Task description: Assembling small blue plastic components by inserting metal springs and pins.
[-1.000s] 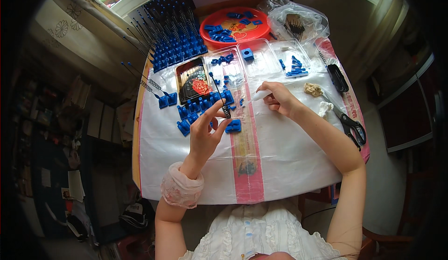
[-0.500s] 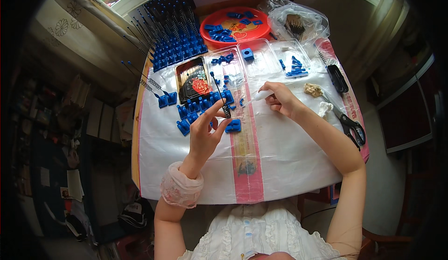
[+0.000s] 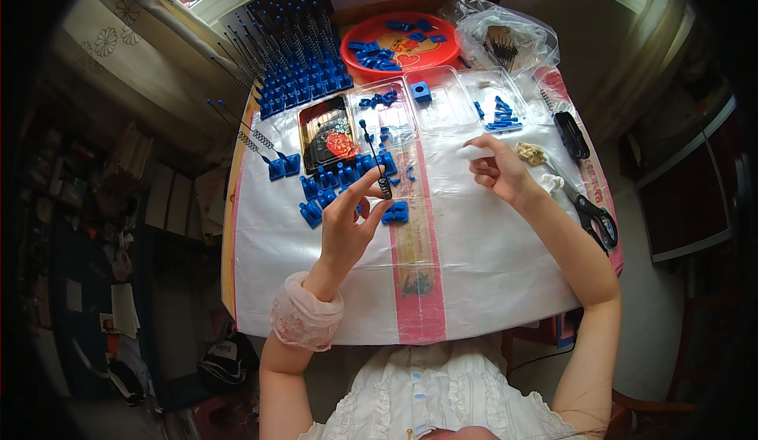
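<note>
- Our left hand [image 3: 347, 223] is raised over the white table cover [image 3: 489, 274], thumb and fingers pinched on a thin dark rod with a spring [image 3: 377, 168] at its lower end — the rod stands nearly upright, tip toward 12 o'clock.
- Our right hand [image 3: 497, 168] sits at 3 o'clock from the left, well apart from it, fingers curled on a small white piece [image 3: 472, 153].
- Loose blue plastic blocks [image 3: 339, 183] lie just beside the left hand, from 9 to 12 o'clock.
- At 12 o'clock from the hands stand clear trays [image 3: 442, 112] with a few blue parts; beyond them a red round tray [image 3: 399, 41].
- At 11 o'clock, rows of blue bases with upright rods [image 3: 296, 53].
- Black scissors [image 3: 591, 213] lie at 3 o'clock from the right hand, near the table's edge — apart from it.
</note>
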The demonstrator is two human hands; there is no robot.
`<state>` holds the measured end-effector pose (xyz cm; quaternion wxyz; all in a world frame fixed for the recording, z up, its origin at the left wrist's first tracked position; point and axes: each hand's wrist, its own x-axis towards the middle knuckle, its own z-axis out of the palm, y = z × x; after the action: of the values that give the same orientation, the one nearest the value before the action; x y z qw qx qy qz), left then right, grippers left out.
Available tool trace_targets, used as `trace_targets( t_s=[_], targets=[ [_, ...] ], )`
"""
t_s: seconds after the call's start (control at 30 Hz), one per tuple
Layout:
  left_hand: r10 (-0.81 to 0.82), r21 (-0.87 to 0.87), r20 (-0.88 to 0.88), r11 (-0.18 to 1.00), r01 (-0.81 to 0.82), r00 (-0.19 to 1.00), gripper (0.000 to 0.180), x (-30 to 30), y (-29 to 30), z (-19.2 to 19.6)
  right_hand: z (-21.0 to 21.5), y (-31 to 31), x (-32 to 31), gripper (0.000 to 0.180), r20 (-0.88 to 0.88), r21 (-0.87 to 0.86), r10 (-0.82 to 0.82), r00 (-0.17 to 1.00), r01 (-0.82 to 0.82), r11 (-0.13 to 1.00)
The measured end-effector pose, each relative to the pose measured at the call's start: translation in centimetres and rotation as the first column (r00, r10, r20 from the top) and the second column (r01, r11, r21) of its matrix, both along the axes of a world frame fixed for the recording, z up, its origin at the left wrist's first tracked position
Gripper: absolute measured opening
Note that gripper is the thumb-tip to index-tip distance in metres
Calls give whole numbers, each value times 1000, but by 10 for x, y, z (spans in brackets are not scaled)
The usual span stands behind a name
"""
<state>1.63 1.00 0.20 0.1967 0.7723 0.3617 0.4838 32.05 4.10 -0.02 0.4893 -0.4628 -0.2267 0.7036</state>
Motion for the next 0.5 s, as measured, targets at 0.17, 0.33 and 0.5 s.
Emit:
trace_targets(
  t_s=[0.17,0.33,0.5],
  targets=[
    [-10,20,-4,1000,10,1000,66,0,1,0,0,-22,16,22,-122,266,-89,988,119,956],
    [-13,42,-9,999,14,1000,67,-1,3,-3,12,-43,20,33,24,452,-1,1000,-10,892],
    [-17,49,-16,999,18,1000,68,-1,3,-2,10,-45,16,37,235,467,-27,972,-88,880]
  ],
)
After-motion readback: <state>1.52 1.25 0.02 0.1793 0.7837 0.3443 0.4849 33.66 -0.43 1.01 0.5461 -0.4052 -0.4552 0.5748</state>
